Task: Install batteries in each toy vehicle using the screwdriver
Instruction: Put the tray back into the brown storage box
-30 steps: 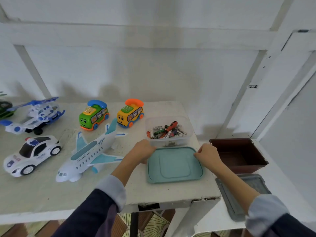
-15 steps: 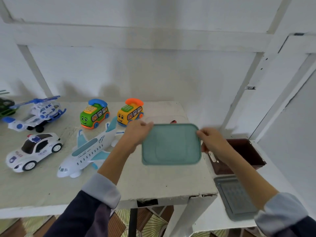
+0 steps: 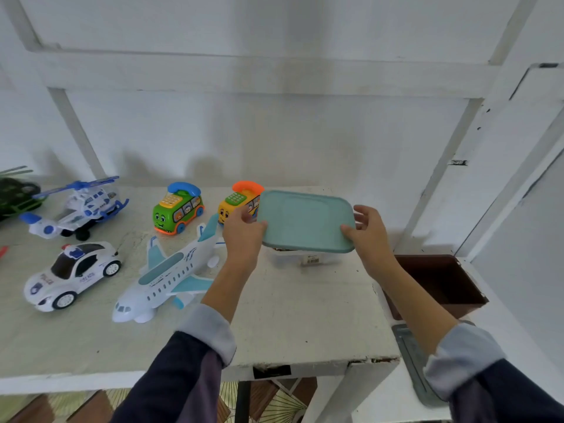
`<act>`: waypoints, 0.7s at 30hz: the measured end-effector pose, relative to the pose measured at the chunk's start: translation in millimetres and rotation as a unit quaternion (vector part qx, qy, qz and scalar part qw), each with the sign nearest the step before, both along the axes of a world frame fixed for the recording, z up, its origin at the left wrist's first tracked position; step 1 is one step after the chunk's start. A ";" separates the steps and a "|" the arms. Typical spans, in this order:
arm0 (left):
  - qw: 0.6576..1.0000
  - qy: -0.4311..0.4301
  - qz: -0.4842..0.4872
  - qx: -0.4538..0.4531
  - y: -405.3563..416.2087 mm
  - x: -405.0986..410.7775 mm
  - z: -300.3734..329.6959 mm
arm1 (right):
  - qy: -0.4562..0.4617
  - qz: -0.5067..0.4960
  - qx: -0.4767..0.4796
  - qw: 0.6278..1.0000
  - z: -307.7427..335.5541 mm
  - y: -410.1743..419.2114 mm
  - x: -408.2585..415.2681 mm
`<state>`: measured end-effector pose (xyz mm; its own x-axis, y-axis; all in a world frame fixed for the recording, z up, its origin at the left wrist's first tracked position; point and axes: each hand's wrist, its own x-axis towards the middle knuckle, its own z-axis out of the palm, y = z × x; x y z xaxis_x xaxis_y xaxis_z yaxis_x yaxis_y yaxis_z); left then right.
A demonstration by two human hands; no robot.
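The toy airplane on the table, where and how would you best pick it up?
Probably grip the airplane round its body, just ahead of the wings, coming from above. It stands upright on the table with bare space toward the near edge, and the rounded body looks narrow enough for one hand, while the wings and tail fin look thin. Both the left hand and right hand now hold the teal lid.

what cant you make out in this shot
Head view:
- Contents of the clear container: hidden by the teal lid that both hands hold.
- Yellow phone bus: partly behind lid and left hand.
- Dark green toy: cut off by left edge.
- Container's label: too small.
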<state>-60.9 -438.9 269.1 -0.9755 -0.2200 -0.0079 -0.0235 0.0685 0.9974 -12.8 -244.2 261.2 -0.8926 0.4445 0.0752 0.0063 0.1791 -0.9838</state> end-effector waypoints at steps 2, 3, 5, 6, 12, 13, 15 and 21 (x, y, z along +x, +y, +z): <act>0.999 -0.015 -0.030 -0.030 1.4 -2.7 -11.4 | -0.026 -0.016 -0.002 1.000 -6.8 -0.1 -6.9; 0.998 -0.014 -0.038 -0.040 3.2 -2.9 -16.5 | -0.033 -0.025 0.003 0.999 -10.5 0.6 -11.0; 0.998 -0.012 -0.029 -0.059 7.8 -2.6 -23.8 | -0.044 -0.049 0.021 0.998 -16.0 2.8 -17.6; 0.997 -0.014 -0.019 -0.071 10.0 -2.9 -25.9 | -0.047 -0.060 0.032 0.997 -18.0 4.5 -20.9; 0.989 -0.037 -0.002 -0.146 18.4 -13.4 -38.6 | -0.056 -0.082 0.112 0.989 -29.8 16.6 -39.3; 0.987 -0.034 -0.002 -0.155 19.6 -15.0 -40.1 | -0.061 -0.080 0.118 0.988 -32.1 17.5 -42.3; 0.985 -0.020 0.000 -0.171 21.5 -18.1 -42.0 | -0.071 -0.078 0.126 0.986 -37.6 19.3 -48.6; 0.976 -0.013 -0.004 -0.219 23.2 -23.8 -46.1 | -0.098 -0.094 0.139 0.981 -54.1 25.3 -63.7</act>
